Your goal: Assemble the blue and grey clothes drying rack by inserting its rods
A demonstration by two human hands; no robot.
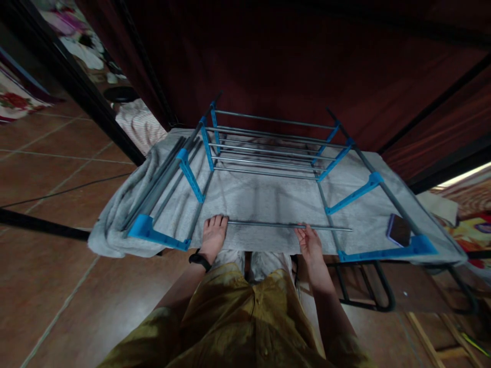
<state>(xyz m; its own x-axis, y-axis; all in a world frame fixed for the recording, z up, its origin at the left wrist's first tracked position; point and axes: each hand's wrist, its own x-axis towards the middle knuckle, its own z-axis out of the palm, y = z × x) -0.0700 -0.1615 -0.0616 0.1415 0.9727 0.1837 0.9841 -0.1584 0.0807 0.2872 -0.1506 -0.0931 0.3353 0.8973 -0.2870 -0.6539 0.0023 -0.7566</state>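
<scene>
A thin metal rod (264, 224) lies crosswise just above the cloth at the near side. My left hand (214, 237) is closed at its left end, palm down, and covers that end. My right hand (309, 241) pinches the rod closer to its right end, which sticks out past the fingers. Around the rod stands a partly built rack frame of grey tubes with blue plastic brackets; a left bracket (159, 236) and a right bracket (387, 253) flank my hands. Several crossbars (268, 145) span the far part of the frame.
Grey cloth (245, 197) covers the table. Loose tubes (157, 176) lie along its left side. A phone (399, 230) rests at the right, inside the frame. A dark red curtain (261, 61) hangs behind, and a black metal post (88, 97) rises on the left.
</scene>
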